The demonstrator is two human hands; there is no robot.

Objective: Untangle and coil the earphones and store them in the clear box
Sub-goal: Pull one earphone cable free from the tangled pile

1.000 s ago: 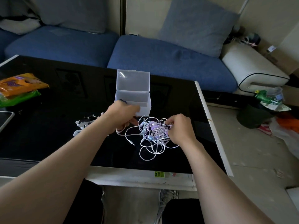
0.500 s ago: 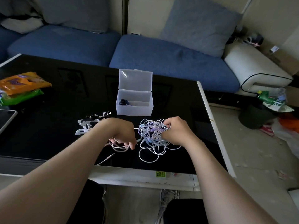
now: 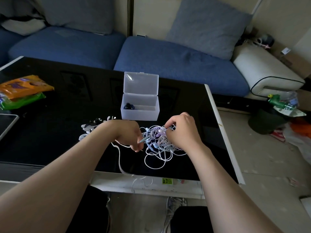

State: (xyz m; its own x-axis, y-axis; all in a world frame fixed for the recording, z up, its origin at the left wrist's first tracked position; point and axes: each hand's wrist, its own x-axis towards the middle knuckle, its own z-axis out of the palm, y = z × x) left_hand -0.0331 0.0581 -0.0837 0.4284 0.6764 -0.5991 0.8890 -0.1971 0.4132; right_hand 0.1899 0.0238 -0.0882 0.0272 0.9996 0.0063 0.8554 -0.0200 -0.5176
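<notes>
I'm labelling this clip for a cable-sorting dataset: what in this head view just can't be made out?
All in the head view.
How many sets form the white and lilac earphone tangle: thin overlapping strands, partly under the right hand.
Which strand the left hand pinches: hidden under its curled fingers.
The dark item in the clear plastic box: too small, behind its cloudy wall.
The white-edged flat device: cut off by the left edge.

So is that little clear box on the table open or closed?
Open: the clear box has its lid standing up at the back, and a small dark item shows inside.
</notes>
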